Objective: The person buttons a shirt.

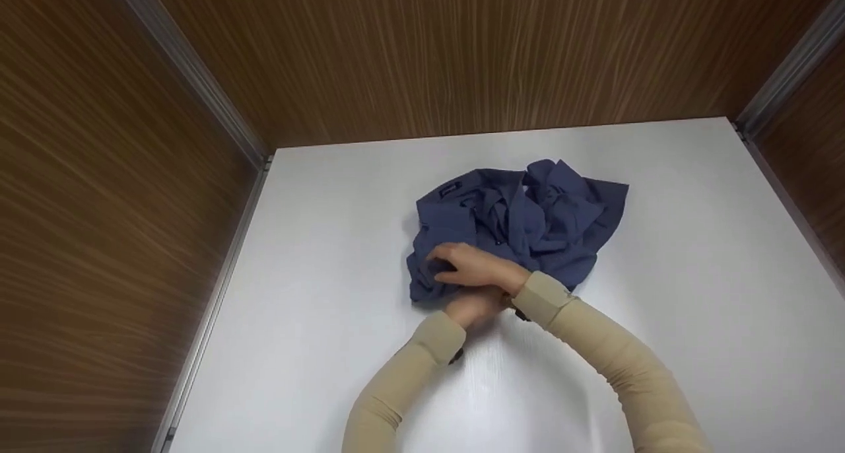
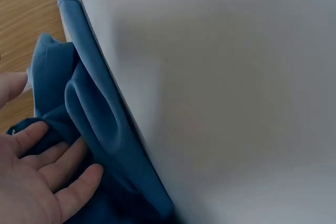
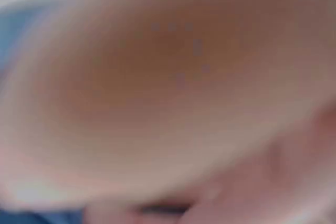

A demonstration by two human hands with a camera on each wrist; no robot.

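Observation:
A crumpled dark blue garment (image 1: 561, 215), apparently a shirt, lies in a heap on the white table, with a small dark label (image 1: 451, 189) at its upper left. My right hand (image 1: 469, 265) crosses above my left wrist, over the garment's lower left part. Its fingers are loosely bent, and no cloth shows between them. The left hand (image 1: 476, 302) is partly covered by the right one. In the left wrist view, its fingers (image 2: 79, 192) are spread and slightly bent against the blue cloth (image 2: 100, 114). The right wrist view is blurred and mostly filled by skin.
The white tabletop (image 1: 317, 242) surrounds the garment. Brown wood-grain panels stand behind the table (image 1: 462, 57), at the left (image 1: 99, 242) and at the right (image 1: 818, 149), with metal rails (image 1: 198, 76) in the corners.

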